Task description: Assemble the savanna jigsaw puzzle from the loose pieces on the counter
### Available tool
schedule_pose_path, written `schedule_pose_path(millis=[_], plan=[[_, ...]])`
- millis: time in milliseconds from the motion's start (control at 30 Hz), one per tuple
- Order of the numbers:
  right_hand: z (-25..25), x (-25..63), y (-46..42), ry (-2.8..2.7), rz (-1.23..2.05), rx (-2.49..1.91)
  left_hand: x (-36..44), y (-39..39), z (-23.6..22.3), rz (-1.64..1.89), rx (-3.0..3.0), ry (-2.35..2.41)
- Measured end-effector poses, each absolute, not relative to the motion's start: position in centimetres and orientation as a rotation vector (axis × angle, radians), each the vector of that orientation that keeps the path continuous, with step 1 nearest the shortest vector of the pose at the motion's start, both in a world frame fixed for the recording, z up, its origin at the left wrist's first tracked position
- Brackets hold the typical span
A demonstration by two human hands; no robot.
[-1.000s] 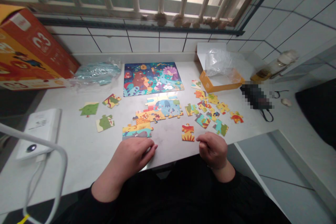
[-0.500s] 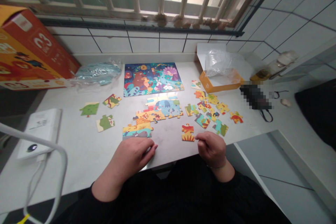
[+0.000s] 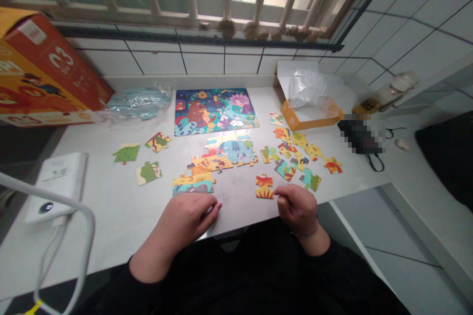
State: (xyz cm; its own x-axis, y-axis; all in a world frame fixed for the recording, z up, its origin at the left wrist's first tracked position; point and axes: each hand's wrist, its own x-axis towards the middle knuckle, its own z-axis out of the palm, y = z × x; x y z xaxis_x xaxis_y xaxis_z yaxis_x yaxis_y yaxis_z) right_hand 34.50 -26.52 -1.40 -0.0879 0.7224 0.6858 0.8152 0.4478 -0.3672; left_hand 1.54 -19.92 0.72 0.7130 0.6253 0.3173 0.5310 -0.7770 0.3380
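My left hand [image 3: 192, 214] rests at the counter's front edge with its fingers curled together, nothing visible in them. It covers the lower edge of a joined puzzle section [image 3: 194, 184] showing a grey animal and blue water. My right hand [image 3: 298, 209] is closed in a loose fist, its index fingertip at the right edge of a loose orange puzzle piece [image 3: 264, 187]. Whether they touch is hard to tell. Beyond, a larger joined section [image 3: 234, 152] shows a blue elephant. Loose puzzle pieces [image 3: 286, 170] lie in a cluster to the right.
Three green-patterned pieces [image 3: 149, 173] lie at left. A finished dark-blue picture [image 3: 216, 110] lies at the back, beside an open yellow box [image 3: 314, 120]. A large orange box [image 3: 62, 69], a plastic bag [image 3: 138, 101], a white device [image 3: 55, 187] with cable and a bottle [image 3: 391, 91] stand around.
My right hand has shifted very slightly left, bringing its index fingertip closer to the orange puzzle piece. My left hand and the pieces look unmoved.
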Motion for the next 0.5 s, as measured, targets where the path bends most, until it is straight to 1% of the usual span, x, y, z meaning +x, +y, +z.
schedule_pose_path(millis=[500], plan=[[-0.77,34.16,-26.31,-1.838,-0.14,-1.298,1.67,-19.9,0.84,0.642,2.678,0.925]])
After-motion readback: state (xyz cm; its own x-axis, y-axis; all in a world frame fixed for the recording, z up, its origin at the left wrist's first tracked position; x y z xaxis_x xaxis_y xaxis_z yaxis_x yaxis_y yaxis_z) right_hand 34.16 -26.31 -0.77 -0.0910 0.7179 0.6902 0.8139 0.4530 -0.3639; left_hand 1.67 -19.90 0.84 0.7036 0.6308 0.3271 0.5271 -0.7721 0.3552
